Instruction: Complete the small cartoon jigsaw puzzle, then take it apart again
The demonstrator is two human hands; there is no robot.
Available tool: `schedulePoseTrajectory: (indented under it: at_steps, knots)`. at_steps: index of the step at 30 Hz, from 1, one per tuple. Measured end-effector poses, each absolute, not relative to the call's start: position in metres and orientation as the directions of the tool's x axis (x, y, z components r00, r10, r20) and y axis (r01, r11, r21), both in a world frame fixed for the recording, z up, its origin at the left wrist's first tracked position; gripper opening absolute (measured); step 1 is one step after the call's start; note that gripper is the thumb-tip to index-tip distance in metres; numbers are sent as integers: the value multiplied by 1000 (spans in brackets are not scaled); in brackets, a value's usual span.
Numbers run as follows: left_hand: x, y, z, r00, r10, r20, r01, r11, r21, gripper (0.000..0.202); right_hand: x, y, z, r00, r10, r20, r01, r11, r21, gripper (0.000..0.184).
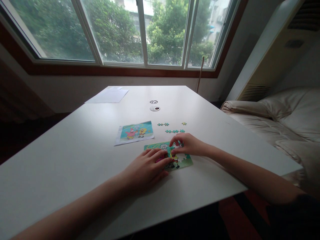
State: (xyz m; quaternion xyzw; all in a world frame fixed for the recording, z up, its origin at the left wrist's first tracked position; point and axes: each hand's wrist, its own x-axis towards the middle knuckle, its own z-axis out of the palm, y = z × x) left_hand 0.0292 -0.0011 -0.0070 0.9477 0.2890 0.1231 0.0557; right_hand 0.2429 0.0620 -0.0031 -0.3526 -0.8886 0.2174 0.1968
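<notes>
A colourful cartoon jigsaw puzzle [186, 162], green and blue with white gaps at its right side, lies near the front of the table. My left hand [150, 165] rests over its left part, fingers stretched out and palm down. From the right, my right hand [188, 145] reaches over the upper middle of the puzzle. Its thumb and index finger are pinched at a puzzle piece [173, 154] with yellow on it, whose edges are partly hidden. Behind the hands are loose puzzle pieces, one row [175, 131] nearer and another group [163, 124] farther off.
A printed reference picture [136, 131] lies left of the loose pieces. One more piece [184, 123] is at the right. Two round discs [155, 108] and white paper sheets [107, 95] lie farther back on the white table [75, 143]. A pale sofa [250, 116] stands right.
</notes>
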Motion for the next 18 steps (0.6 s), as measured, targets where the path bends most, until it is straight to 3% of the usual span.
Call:
schedulePoseTrajectory:
  at_steps: [8, 18]
  knots:
    - [28, -1, -8, 804, 553, 217, 528, -833, 166, 37, 272, 95, -6, -548, 785, 291, 673, 620, -404, 17]
    - [32, -14, -1, 826, 543, 149, 511, -835, 205, 41, 307, 125, -22, -415, 881, 227, 850, 464, -247, 28]
